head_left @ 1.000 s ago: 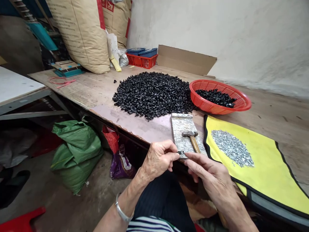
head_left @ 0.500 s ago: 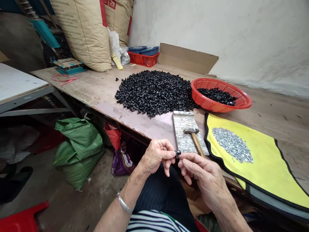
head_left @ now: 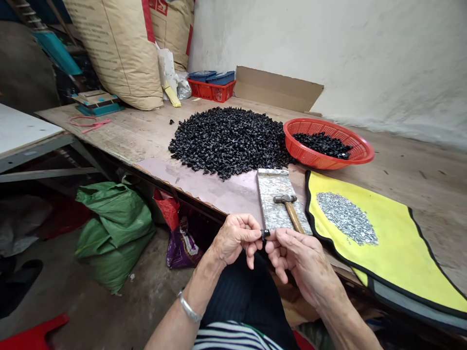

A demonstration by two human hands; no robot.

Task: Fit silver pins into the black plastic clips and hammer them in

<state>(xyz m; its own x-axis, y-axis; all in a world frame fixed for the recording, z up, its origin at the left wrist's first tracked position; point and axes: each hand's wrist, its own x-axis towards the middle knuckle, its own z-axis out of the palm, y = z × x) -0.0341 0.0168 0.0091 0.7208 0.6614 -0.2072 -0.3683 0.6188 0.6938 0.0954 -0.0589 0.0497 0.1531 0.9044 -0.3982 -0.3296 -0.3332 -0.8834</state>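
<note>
A small black plastic part (head_left: 264, 234) is pinched between the thumb and forefinger of my left hand (head_left: 239, 238), above my lap at the table's front edge. My right hand (head_left: 297, 250) meets it from the other side, thumb and forefinger closed at its right end. Whether those fingertips also hold something tiny is hidden. Just behind my hands lies a hammer (head_left: 291, 210) with a wooden handle, resting on a worn, pale board (head_left: 268, 197). To the right, many small shiny metal pieces (head_left: 346, 218) are spread on a yellow cloth (head_left: 397, 243) with black edging.
A large heap of black parts (head_left: 229, 138) covers the table's middle. Beside it stands a red plastic basket (head_left: 359, 146) holding more. Large paper sacks (head_left: 116, 53) and a red crate (head_left: 211, 91) are at the back. A green sack (head_left: 115, 228) sits on the floor, left.
The black part has turned a little between my fingers, and my right fingertips have drawn together at its end. The whole view has shifted slightly; the hammer and heap stay put.
</note>
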